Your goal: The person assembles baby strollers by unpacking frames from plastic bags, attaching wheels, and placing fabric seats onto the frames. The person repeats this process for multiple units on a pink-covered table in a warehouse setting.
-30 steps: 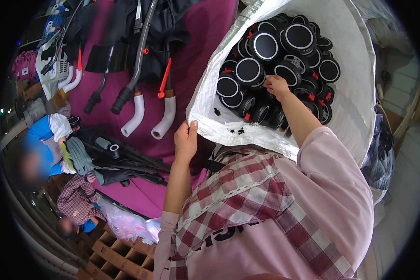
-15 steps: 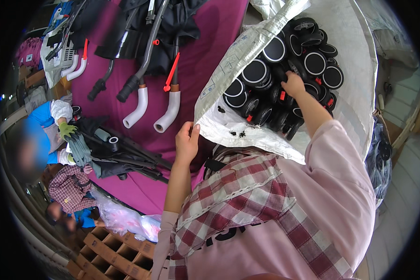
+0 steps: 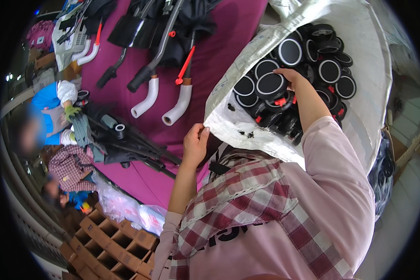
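Note:
My right hand (image 3: 290, 78) reaches into a white woven sack (image 3: 227, 128) full of wheels. Its fingers are closed on the edge of a black wheel (image 3: 270, 86) with a pale grey ring on its face. This wheel lies over its neighbours, and a red part shows just below it. More black wheels (image 3: 330, 71), some with red parts, crowd around the hand. At the sack's near left rim, my left hand (image 3: 195, 142) pinches the edge of the sack between thumb and fingers.
Left of the sack, stroller frames (image 3: 159, 44) with white curved grips (image 3: 178, 107) lie on a magenta-covered table (image 3: 126, 100). Folded dark frames (image 3: 140, 144) lie nearer. Two people work at the far left, one wearing green gloves (image 3: 71, 112). Divided cardboard boxes (image 3: 109, 242) stand at lower left.
My right hand has drawn a wheel up, its ringed face now showing under my fingers. My left hand still grips the sack's edge. The whole view has shifted slightly.

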`<state>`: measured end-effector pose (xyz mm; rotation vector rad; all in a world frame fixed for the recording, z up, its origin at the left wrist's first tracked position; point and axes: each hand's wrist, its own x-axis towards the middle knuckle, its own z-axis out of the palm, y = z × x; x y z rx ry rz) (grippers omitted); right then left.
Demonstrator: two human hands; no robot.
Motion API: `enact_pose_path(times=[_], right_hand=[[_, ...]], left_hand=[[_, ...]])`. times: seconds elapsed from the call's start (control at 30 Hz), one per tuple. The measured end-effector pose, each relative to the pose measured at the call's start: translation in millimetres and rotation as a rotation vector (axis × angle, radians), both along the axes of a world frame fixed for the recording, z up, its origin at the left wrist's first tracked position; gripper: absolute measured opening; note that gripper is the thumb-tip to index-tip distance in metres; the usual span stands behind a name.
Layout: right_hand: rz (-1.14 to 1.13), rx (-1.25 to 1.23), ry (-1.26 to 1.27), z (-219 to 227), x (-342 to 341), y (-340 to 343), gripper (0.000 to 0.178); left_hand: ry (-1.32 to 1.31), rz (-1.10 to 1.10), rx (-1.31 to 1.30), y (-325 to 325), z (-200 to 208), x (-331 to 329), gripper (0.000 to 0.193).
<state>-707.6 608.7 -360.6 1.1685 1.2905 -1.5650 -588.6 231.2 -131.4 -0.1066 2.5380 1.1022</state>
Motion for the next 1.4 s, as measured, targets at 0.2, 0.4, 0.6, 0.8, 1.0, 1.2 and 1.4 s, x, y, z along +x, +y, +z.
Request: enact_pose_path(times=[0.2, 0.4, 0.6, 0.8, 1.0, 1.2, 1.4], right_hand=[[-0.145, -0.171, 0.005, -15.2, 39.9, -16.0, 0.032], [-0.334, -0.051, -0.003, -11.3, 28.7, -100.2, 0.033], [-0.505, -0.13, 0.2, 54.0, 54.6, -120.2, 0.036], [-0.466, 0.128, 0.769, 193.4, 83.9, -164.9, 0.053], [0.674, 0.967, 1.675, 290.3, 144.2, -292.2, 0.05], [1.725, 0.857, 2.017, 296.0, 183.7, -414.3, 0.051], [1.153, 0.469, 1.884, 243.0, 183.2, -477.7, 0.058]], left_hand=[[-0.086, 0.172, 0.06, -33.3, -10.4, 36.1, 0.019], [-0.032, 0.176, 0.131, -48.9, -8.5, 61.6, 0.017], [0.164, 0.242, 0.242, -106.2, 3.1, 120.6, 0.014], [0.2, 0.498, 0.374, -170.3, -57.7, 227.7, 0.016], [0.258, 0.578, 0.604, -206.0, -89.4, 281.4, 0.018], [0.542, 0.886, 0.492, -226.7, -77.2, 285.3, 0.058], [0.294, 1.017, 0.848, -227.1, -112.9, 296.4, 0.079]])
